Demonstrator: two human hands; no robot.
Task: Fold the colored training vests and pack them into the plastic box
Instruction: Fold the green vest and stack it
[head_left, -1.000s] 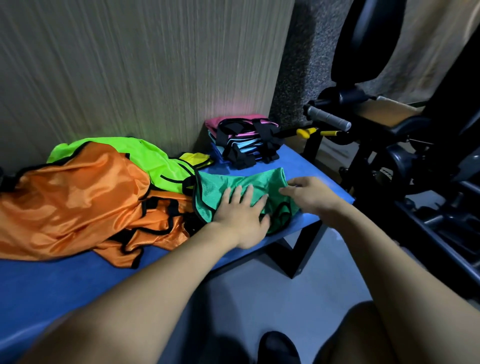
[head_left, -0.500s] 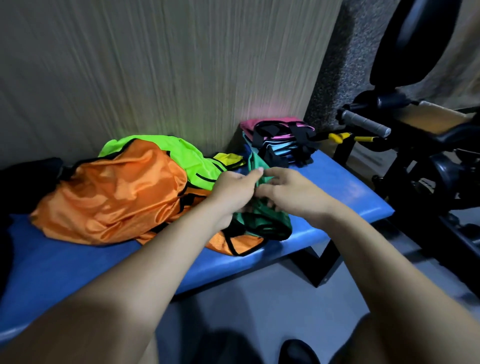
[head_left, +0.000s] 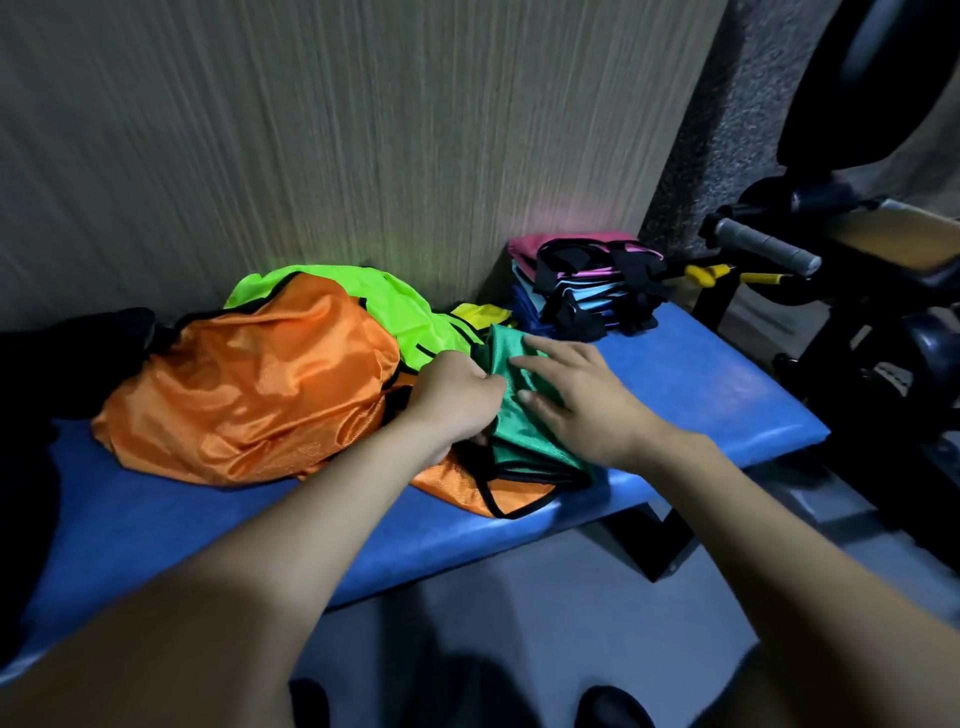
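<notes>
Fold nearly done: our left hand (head_left: 457, 395) now pinches the green vest (head_left: 519, 415), which a moment ago lay flat, while our flat right hand (head_left: 582, 395) presses it on the bench (head_left: 717, 395), right of the orange vest (head_left: 249, 384)

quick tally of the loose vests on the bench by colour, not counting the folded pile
orange vests: 1 heap showing; whether it is more than one vest cannot be told
lime green vest: 1
yellow vest: 1, mostly hidden
green vest: 1, under both hands
total: at least 4 loose, beside the folded stack on the blue bench
</notes>
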